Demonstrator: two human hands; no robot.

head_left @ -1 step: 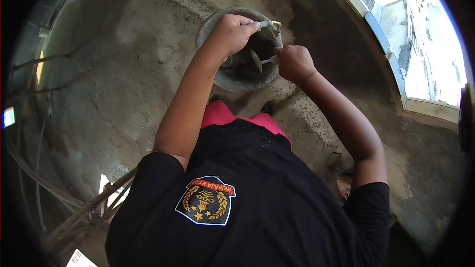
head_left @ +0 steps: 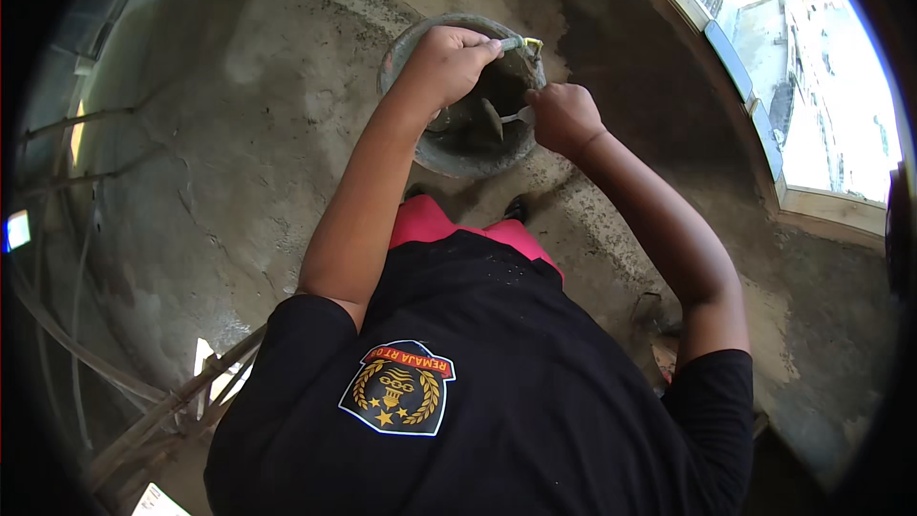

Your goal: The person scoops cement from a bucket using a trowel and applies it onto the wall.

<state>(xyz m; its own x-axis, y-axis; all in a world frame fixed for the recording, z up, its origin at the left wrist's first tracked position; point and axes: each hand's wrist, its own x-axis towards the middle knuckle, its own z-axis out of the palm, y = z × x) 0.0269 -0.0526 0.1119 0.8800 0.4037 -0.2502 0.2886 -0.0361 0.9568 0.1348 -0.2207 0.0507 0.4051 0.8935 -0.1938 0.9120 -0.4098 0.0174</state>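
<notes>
The right hand (head_left: 565, 120) grips a trowel (head_left: 492, 120), its long axis running toward nine o'clock over the bucket (head_left: 478, 165), while the left hand (head_left: 455, 61), at the right's ten o'clock, holds a pale handle (head_left: 512, 44) pointing toward three o'clock.

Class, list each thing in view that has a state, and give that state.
Left hand: closed around a greenish handle
Right hand: closed around the trowel
Trowel: held, blade over the bucket
Bucket: open-topped, upright
Floor: patchy, light and dark
</notes>
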